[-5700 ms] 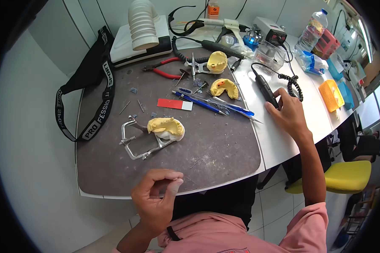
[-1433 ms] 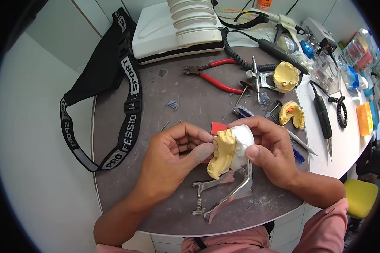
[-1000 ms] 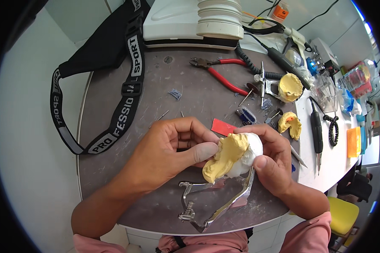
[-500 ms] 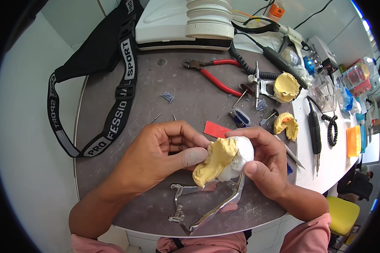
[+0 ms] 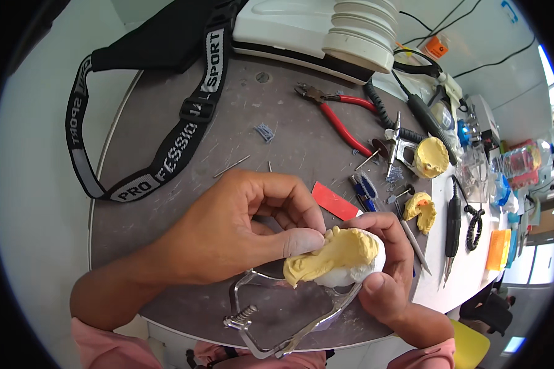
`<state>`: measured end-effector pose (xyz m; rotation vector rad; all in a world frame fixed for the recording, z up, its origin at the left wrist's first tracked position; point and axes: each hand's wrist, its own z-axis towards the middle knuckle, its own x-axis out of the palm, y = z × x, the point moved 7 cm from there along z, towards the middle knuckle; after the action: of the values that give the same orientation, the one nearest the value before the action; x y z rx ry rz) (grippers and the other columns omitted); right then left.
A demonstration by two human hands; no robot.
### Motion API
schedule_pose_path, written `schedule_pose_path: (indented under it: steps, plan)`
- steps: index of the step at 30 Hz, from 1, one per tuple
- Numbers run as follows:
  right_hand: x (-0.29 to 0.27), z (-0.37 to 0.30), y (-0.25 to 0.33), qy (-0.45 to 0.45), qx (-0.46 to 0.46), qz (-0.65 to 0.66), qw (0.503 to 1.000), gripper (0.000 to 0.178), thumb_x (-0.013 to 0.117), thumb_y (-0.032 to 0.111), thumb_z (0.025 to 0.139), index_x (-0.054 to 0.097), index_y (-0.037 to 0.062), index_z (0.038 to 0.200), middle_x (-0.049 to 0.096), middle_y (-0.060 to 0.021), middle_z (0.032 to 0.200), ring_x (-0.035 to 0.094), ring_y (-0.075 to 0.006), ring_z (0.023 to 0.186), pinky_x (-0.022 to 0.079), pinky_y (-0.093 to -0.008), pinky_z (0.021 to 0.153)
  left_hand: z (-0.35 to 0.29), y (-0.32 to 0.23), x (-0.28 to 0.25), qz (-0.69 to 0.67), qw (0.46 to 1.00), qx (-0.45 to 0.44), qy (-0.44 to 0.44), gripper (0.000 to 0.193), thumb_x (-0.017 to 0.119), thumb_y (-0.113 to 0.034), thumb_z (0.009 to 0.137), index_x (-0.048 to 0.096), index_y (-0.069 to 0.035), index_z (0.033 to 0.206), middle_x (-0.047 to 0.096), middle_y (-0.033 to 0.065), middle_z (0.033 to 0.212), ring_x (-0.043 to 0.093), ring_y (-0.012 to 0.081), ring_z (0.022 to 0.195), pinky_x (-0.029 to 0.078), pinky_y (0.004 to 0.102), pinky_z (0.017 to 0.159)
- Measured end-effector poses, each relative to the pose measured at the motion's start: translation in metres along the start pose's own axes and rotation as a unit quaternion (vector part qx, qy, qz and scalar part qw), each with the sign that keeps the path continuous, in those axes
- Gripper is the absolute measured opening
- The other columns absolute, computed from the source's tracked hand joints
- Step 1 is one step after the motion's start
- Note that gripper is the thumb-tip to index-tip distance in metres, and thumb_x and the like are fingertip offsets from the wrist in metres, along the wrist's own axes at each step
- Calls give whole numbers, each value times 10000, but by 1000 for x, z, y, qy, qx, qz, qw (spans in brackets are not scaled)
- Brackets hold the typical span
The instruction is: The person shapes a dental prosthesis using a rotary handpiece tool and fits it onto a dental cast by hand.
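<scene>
A yellow plaster dental cast (image 5: 332, 255) is fixed to white plaster (image 5: 374, 261) on a silver dental articulator (image 5: 317, 323). The hinged metal frame hangs open below the cast, near the table's front edge. My right hand (image 5: 391, 280) grips the white plaster from the right, its thumb in front and its fingers behind. At the cast's upper left edge, beside the teeth, the thumb and forefinger of my left hand (image 5: 258, 221) are pinched. Whitish dust covers that thumb. Anything small between these fingertips is hidden. A red slip (image 5: 335, 202) lies just beyond my hands.
Red-handled pliers (image 5: 341, 120), another cast (image 5: 431, 158) on an articulator and a horseshoe-shaped cast (image 5: 420, 212) lie beyond my hands. Black handpieces (image 5: 452, 227) lie on the right. A black strap (image 5: 166, 157) loops over the left edge. A white machine (image 5: 283, 34) stands behind.
The cast and articulator have turned, so more of the cast's inner face shows. My left fingertips have shifted along its toothed edge. The whole view has tilted.
</scene>
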<state>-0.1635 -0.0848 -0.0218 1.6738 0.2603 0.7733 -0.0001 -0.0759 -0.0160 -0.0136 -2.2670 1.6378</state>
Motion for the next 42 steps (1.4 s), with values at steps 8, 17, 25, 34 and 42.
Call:
schedule_pose_path:
  steps: [8, 17, 25, 34, 42]
  plan:
    - [-5, 0, 0, -16, -26, 3, 1000, 607, 731, 200, 774, 432, -104, 1207, 542, -180, 1141, 566, -198, 1051, 448, -323, 914, 0, 2, 0, 7, 999, 37, -10, 99, 683, 37, 784, 637, 30, 871, 641, 96, 887, 632, 131, 854, 534, 248, 770]
    - [-7, -2, 2, -3, -23, 32, 999, 574, 728, 163, 775, 431, -99, 1191, 542, -185, 1140, 568, -204, 1058, 455, -335, 925, 2, 2, 3, -10, 999, 33, -19, 103, 687, 57, 767, 650, 35, 861, 644, 106, 881, 632, 137, 846, 531, 243, 757]
    - [-7, -1, 1, -11, -29, 32, 999, 586, 733, 193, 769, 442, -110, 1178, 559, -183, 1110, 582, -200, 1029, 464, -326, 905, 1, 3, 3, -9, 999, 32, -18, 111, 696, 43, 767, 649, 30, 867, 643, 105, 887, 632, 136, 849, 531, 244, 761]
    - [-7, 0, 1, -21, -18, 26, 999, 589, 739, 237, 771, 456, -104, 1159, 574, -178, 1090, 590, -192, 1007, 469, -323, 892, 1, 7, 2, -22, 999, 20, -15, 118, 701, 18, 779, 638, 24, 879, 641, 93, 885, 628, 124, 853, 525, 246, 780]
    - [-9, 0, 1, -26, -20, 37, 999, 582, 741, 240, 769, 460, -97, 1152, 572, -167, 1088, 589, -184, 997, 467, -315, 884, -1, -1, 4, 15, 998, 57, -24, 101, 692, 28, 782, 637, 37, 865, 636, 111, 884, 632, 140, 848, 533, 254, 767]
